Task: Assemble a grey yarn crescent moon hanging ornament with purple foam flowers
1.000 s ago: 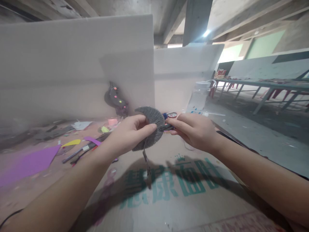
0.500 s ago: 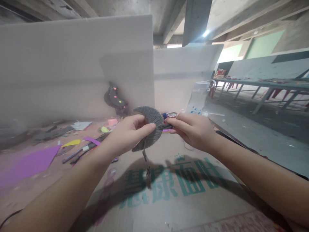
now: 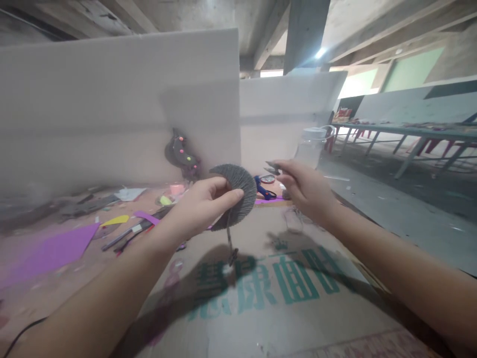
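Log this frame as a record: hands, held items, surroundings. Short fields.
left hand: grips grey crescent
right hand: pinches small grey item, identity unclear
contact: grey item apart from crescent
hanging: thin strand below crescent
beneath: cardboard, teal print
beyond hands: blue tool; bottle
left side: purple sheet; yellow piece
back: white board
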A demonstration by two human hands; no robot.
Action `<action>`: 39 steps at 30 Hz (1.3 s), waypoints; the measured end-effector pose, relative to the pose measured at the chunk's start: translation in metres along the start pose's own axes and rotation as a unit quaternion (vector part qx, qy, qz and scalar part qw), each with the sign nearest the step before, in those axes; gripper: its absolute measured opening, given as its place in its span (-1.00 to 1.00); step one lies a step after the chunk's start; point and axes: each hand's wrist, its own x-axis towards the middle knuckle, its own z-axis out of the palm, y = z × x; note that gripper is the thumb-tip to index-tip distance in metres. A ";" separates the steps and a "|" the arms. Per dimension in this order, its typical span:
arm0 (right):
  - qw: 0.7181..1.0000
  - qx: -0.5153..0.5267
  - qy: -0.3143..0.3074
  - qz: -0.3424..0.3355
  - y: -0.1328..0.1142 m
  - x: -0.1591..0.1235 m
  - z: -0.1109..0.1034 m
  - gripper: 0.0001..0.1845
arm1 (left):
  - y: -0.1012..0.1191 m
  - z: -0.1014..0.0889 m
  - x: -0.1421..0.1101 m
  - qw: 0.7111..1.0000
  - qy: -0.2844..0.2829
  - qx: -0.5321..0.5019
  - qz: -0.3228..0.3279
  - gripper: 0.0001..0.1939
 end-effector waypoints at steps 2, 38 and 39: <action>0.997 0.023 -0.062 0.048 0.013 -0.002 0.013 -0.61 | 0.003 0.002 -0.001 0.999 -0.018 -0.046 0.020 -0.65; 0.764 0.304 -0.374 0.430 -0.033 -0.046 0.072 -0.65 | -0.126 0.009 -0.029 0.936 -0.037 0.333 0.106 -0.81; 0.766 0.310 -0.367 0.428 -0.030 -0.046 0.075 -0.66 | -0.126 0.011 -0.030 0.924 -0.048 0.357 0.128 -0.81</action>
